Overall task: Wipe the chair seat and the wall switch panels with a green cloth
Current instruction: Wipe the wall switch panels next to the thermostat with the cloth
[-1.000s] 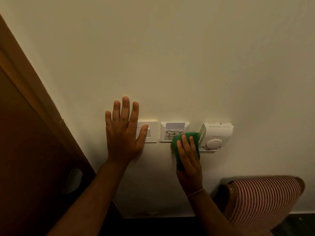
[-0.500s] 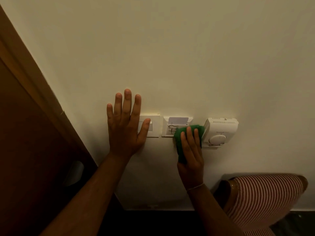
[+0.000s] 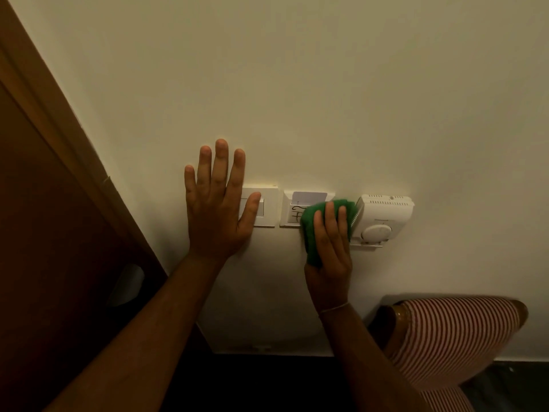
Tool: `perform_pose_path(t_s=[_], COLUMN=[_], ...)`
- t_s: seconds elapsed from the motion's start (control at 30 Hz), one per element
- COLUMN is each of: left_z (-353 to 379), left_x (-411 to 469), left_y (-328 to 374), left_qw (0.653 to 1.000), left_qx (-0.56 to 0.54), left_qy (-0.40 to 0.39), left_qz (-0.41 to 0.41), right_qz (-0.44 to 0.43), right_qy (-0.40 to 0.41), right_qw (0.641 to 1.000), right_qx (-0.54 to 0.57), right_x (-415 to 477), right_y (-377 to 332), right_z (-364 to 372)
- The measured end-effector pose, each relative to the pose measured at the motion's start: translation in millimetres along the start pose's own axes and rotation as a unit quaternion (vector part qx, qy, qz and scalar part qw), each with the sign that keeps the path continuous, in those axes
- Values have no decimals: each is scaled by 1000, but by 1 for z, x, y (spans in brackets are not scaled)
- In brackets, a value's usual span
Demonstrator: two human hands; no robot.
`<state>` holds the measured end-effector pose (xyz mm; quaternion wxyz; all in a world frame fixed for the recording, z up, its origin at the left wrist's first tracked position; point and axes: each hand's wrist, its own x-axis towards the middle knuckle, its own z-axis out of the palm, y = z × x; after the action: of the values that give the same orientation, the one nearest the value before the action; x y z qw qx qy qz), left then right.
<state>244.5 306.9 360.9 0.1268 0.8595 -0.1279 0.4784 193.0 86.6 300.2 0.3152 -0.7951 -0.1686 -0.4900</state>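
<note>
- My right hand, at about 5 o'clock in the view, presses the green cloth flat on the wall, fingers close together on top of it.
- The cloth covers the right part of the card switch panel and touches the white thermostat at its 3 o'clock.
- My left hand lies flat with fingers spread, thumb over the left switch panel.
- The striped chair stands at 4 o'clock, the wooden door at 9 o'clock.

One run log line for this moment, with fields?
left hand: flat on wall | right hand: presses green cloth on card panel
</note>
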Motion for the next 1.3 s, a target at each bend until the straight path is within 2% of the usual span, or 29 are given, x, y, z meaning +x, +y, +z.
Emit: perform_pose_path(t_s=[0.1,0.27,0.47,0.7,0.9,1.13,1.3], left_z=[0,-2,-1,-4,-5,-7,-6], left_x=[0,0,0,1,1,0,1], left_y=[1,1,2,1,2,1,2], left_qw=[1000,1000,1000,1000,1000,1000,1000], left_qx=[-1,-6,-11,-8,-8,-7,-9], left_qy=[-1,0,-3,-10,-6,-14,-9], left_qz=[-6,-2,-7,-6,-4,-2,-6], right_qz=[10,10,-27,-24,-8,-11,-10], right_qy=[6,-48,5,-64,-9,-62,-37], right_qw=[1000,999,1000,997,1000,998,999], right_qx=[4,-17,-14,-32,0,-22,0], right_x=[3,-27,8,-23,5,-18,0], right_y=[-3,2,-7,-5,-17,-11,-15], right_z=[3,-2,11,5,12,5,6])
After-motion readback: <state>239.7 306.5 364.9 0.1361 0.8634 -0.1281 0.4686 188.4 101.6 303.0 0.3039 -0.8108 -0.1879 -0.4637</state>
